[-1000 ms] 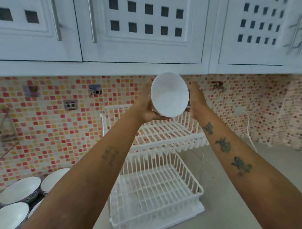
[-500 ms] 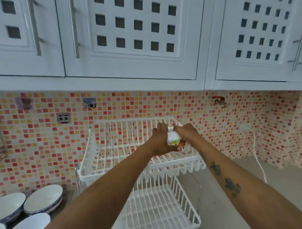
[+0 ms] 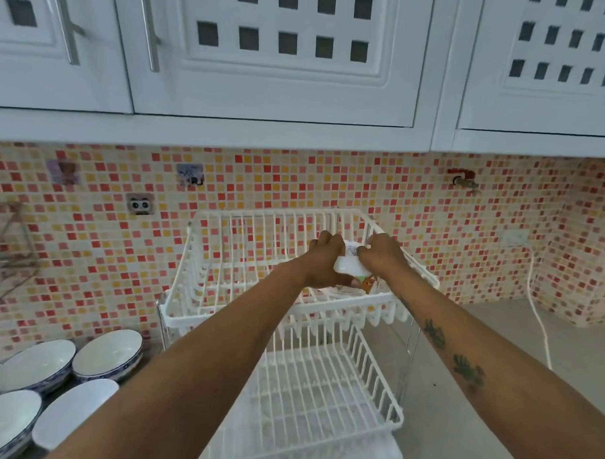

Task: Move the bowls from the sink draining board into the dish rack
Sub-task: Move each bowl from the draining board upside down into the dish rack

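Observation:
A small white bowl [image 3: 348, 265] with a coloured picture on its side is turned bottom-up in the right part of the top tier of the white wire dish rack [image 3: 225, 247]. My left hand [image 3: 322, 261] and my right hand [image 3: 382, 254] both grip it, one on each side. Several white bowls with blue patterned outsides [image 3: 106, 353] stand on the draining board at the lower left, partly behind my left forearm.
The rack's lower tier [image 3: 322, 401] holds nothing. White wall cupboards [image 3: 283, 57] hang low above the rack. A white cable [image 3: 538, 323] runs down the tiled wall onto the grey counter [image 3: 496, 339] at the right.
The bowl, held up with its opening toward me a second ago, has been turned over and lowered into the rack's top tier. Both hands stayed on it.

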`<action>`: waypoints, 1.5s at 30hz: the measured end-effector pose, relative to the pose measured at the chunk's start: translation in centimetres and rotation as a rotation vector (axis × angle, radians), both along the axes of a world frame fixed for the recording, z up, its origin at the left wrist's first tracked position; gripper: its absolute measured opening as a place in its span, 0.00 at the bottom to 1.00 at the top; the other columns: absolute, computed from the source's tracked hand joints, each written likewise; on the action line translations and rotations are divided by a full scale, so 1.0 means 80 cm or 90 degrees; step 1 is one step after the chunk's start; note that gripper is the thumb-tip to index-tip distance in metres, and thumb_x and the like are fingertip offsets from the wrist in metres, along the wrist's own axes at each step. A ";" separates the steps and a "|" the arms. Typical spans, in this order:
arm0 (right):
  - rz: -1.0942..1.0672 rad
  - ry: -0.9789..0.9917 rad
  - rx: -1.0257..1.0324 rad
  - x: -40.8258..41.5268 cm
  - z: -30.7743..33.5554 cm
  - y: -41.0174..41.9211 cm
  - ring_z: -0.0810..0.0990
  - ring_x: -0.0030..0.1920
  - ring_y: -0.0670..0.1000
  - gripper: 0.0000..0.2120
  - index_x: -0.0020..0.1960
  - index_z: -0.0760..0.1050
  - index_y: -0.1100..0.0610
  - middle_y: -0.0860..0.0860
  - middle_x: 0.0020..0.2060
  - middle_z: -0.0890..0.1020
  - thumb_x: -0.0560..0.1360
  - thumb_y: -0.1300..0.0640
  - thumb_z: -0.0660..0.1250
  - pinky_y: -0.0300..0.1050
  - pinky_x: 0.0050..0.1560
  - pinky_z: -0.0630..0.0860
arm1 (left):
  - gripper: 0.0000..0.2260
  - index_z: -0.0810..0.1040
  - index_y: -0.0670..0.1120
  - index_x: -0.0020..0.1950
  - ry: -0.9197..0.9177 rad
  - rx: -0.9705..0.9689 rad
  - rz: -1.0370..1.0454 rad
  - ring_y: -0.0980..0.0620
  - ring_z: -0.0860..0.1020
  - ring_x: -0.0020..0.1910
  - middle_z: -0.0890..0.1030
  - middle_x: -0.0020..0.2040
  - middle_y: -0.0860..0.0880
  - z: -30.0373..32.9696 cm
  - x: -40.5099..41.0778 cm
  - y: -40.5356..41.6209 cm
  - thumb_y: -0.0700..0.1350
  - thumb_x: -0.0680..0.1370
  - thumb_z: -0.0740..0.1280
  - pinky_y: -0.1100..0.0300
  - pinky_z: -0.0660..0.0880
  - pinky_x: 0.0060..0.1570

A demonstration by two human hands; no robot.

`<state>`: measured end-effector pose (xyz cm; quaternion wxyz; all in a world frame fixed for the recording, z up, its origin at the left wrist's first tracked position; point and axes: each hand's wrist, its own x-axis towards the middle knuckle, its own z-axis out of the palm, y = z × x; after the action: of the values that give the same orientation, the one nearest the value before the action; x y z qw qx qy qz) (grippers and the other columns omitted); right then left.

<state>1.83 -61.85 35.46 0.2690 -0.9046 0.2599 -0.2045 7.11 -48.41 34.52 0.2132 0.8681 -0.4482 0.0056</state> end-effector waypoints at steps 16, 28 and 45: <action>0.569 -0.622 -0.180 0.017 0.072 0.365 0.76 0.45 0.51 0.10 0.48 0.79 0.63 0.57 0.44 0.79 0.75 0.61 0.60 0.42 0.47 0.71 | 0.18 0.78 0.41 0.47 -0.120 -0.459 0.240 0.54 0.77 0.40 0.78 0.41 0.48 0.089 0.032 0.406 0.53 0.80 0.56 0.57 0.75 0.45; 0.759 -0.188 0.121 0.093 -0.116 0.720 0.76 0.41 0.57 0.09 0.40 0.74 0.63 0.59 0.40 0.79 0.75 0.59 0.61 0.49 0.42 0.71 | 0.26 0.75 0.45 0.36 0.173 -0.639 0.692 0.58 0.77 0.25 0.79 0.34 0.49 -0.071 -0.037 0.765 0.56 0.84 0.48 0.64 0.68 0.30; 0.472 0.416 0.445 0.144 -0.394 0.745 0.77 0.57 0.55 0.23 0.66 0.71 0.59 0.54 0.58 0.79 0.78 0.46 0.58 0.52 0.62 0.74 | 0.29 0.67 0.42 0.74 0.539 -0.782 0.884 0.46 0.66 0.73 0.70 0.72 0.43 -0.375 -0.021 0.786 0.60 0.83 0.45 0.52 0.60 0.71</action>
<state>13.33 -2.29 3.96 0.5099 -0.8088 0.0481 0.2889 5.43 14.50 4.53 0.7126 0.6077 0.3470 0.0495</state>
